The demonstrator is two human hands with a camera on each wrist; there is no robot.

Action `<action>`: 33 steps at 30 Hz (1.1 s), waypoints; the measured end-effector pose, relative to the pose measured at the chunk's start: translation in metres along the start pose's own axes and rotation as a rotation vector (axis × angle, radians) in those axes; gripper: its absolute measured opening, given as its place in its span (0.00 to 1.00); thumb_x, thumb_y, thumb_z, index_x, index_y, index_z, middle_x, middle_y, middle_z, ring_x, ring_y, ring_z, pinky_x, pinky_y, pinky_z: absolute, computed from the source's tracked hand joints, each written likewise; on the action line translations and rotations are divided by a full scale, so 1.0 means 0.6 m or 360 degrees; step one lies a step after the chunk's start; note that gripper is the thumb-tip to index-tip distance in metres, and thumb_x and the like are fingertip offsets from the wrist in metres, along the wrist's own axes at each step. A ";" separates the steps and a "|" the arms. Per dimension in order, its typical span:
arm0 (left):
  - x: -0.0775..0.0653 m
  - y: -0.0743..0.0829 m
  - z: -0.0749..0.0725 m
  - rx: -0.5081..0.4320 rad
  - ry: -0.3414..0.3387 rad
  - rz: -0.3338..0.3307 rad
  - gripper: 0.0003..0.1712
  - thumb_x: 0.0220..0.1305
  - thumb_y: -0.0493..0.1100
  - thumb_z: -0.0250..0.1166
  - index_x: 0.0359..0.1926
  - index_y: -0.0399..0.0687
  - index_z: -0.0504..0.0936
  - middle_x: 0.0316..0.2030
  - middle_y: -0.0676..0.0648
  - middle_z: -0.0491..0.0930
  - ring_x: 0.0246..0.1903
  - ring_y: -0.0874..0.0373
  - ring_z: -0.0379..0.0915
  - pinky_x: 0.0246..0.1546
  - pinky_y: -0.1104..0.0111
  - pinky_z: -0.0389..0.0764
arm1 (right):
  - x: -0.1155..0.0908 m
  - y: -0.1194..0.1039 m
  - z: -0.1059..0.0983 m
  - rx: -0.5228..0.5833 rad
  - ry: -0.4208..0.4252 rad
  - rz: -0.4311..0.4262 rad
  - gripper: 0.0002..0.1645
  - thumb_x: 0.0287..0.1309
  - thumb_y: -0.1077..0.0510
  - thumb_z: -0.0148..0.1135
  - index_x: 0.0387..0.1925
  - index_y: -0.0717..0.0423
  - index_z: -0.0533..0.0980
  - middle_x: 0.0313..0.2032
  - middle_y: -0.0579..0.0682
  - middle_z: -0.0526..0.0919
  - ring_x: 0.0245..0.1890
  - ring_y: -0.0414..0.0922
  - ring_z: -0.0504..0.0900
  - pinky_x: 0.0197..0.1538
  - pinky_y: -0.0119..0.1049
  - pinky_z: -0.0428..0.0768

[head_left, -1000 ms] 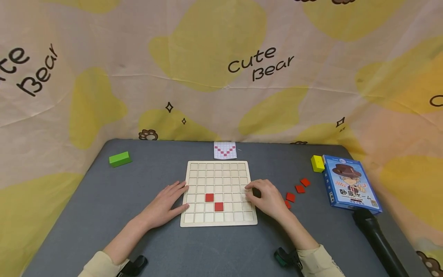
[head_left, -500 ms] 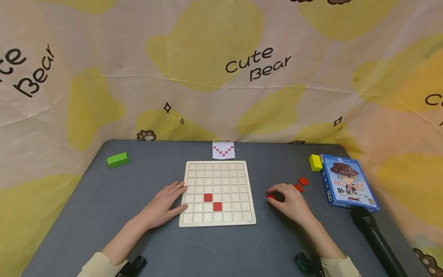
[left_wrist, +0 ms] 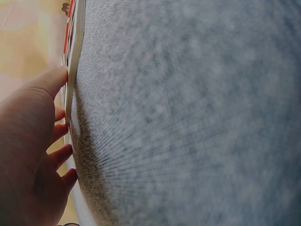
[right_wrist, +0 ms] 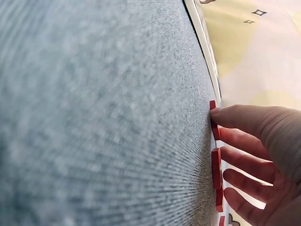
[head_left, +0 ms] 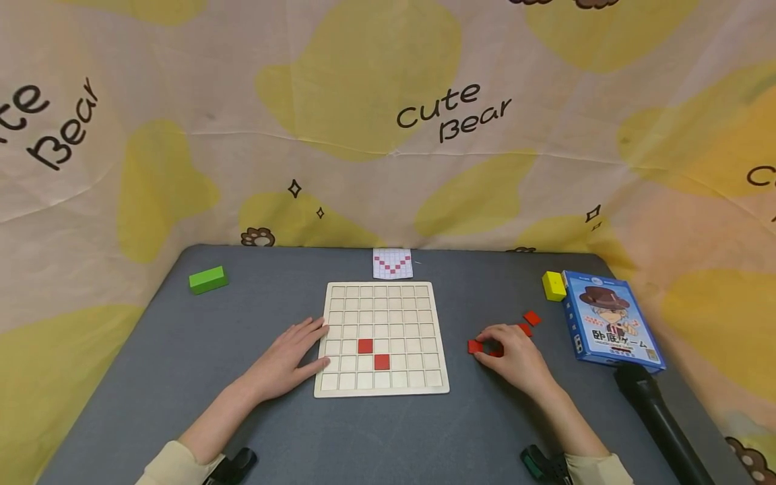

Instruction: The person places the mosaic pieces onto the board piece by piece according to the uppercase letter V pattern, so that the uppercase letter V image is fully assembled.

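A white gridded board point(head_left: 407, 391) lies flat, with two red square tiles in its cells, one point(head_left: 365, 346) up and left of the other point(head_left: 382, 362). My left hand point(head_left: 275, 364) rests at the board's left edge, fingers spread, thumb and fingertips touching the rim; the left wrist view shows this hand point(left_wrist: 35, 141) too. Right of the board, my right hand point(head_left: 514, 357) has thumb and index finger at a loose red tile point(head_left: 473, 347) on the table, pinching it. In the right wrist view the thumb touches this tile point(right_wrist: 215, 120). Another tile point(head_left: 496, 352) is partly hidden under that hand.
More red tiles point(head_left: 531, 317) lie beyond the right hand. A blue box point(head_left: 615, 320), a yellow block point(head_left: 554, 286) and a black microphone-like rod point(head_left: 657, 421) are at the right. A green block point(head_left: 208, 280) stands left; a pattern card point(head_left: 392, 263) lies behind the board.
My right hand has moved from the board's right edge to the loose tiles. One tile now lies farther left, and the fingers have shifted slightly right against it. The left hand stays put.
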State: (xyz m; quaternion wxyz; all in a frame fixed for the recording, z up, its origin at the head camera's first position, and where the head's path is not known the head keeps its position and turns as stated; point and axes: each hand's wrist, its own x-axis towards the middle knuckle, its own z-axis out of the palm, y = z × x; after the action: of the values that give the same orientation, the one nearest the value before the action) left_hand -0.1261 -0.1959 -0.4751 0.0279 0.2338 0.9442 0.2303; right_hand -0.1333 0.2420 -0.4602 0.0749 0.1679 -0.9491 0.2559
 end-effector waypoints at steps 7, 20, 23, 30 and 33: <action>-0.001 0.000 -0.001 -0.0003 -0.0004 0.0002 0.39 0.67 0.58 0.61 0.71 0.43 0.64 0.72 0.43 0.59 0.72 0.44 0.49 0.70 0.48 0.52 | 0.005 -0.003 0.008 0.0021 0.0058 -0.0010 0.13 0.48 0.56 0.77 0.36 0.51 0.83 0.42 0.48 0.83 0.44 0.49 0.76 0.45 0.48 0.78; 0.000 0.000 -0.001 -0.0016 -0.0005 0.0008 0.39 0.67 0.59 0.61 0.71 0.44 0.65 0.72 0.43 0.59 0.72 0.44 0.49 0.70 0.47 0.52 | 0.041 -0.049 0.039 0.0130 0.0047 -0.0029 0.13 0.47 0.54 0.78 0.36 0.49 0.84 0.41 0.46 0.83 0.44 0.48 0.77 0.48 0.47 0.77; 0.000 0.000 -0.001 -0.0014 0.0002 0.0014 0.39 0.67 0.59 0.61 0.71 0.44 0.65 0.72 0.43 0.60 0.72 0.44 0.49 0.70 0.47 0.52 | 0.049 -0.064 0.047 0.0158 0.0028 -0.0039 0.14 0.46 0.54 0.78 0.36 0.49 0.84 0.41 0.46 0.83 0.45 0.48 0.77 0.49 0.47 0.77; 0.000 0.001 -0.001 -0.0012 0.0004 0.0012 0.39 0.67 0.58 0.61 0.71 0.43 0.65 0.72 0.43 0.59 0.72 0.43 0.49 0.70 0.47 0.52 | 0.073 -0.107 0.069 0.0251 -0.0051 -0.0058 0.13 0.48 0.53 0.76 0.37 0.48 0.84 0.42 0.44 0.83 0.46 0.47 0.76 0.49 0.47 0.77; -0.001 0.002 -0.002 -0.0015 0.0003 0.0014 0.39 0.67 0.58 0.61 0.71 0.43 0.64 0.72 0.43 0.59 0.72 0.43 0.49 0.70 0.47 0.52 | 0.087 -0.128 0.082 0.0275 -0.0084 -0.0067 0.12 0.49 0.52 0.76 0.36 0.46 0.84 0.41 0.43 0.83 0.46 0.45 0.76 0.49 0.45 0.77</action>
State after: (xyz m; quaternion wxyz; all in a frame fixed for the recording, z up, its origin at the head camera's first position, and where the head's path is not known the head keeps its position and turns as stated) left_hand -0.1252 -0.1956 -0.4737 0.0271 0.2377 0.9421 0.2350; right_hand -0.1571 0.1399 -0.4551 0.0405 0.2005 -0.9213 0.3307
